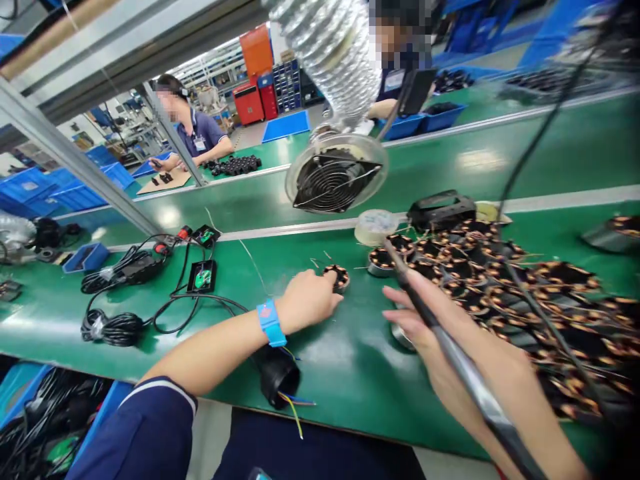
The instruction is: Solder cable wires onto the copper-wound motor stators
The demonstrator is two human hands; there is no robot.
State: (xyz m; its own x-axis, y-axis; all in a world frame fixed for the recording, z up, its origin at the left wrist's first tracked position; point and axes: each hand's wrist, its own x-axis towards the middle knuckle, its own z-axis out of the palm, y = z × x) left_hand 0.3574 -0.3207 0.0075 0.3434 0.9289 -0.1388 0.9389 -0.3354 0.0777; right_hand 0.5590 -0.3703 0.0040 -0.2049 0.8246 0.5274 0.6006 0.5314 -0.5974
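Wound ring [342, 278] at the left hand [306, 301]; slim tool [467, 372] pointing past it from the right.

I saw the wound ring on the green bench [360, 380], just right of the left hand, whose bent fingers touched it; whether they pinched it, I could not tell. The right hand [495, 360] was the farther one, folded around the slim tool and well apart from the ring. That tool's long axis slanted from lower right to upper left, so its tip showed up and right of the ring, near the round clear tub [375, 227].
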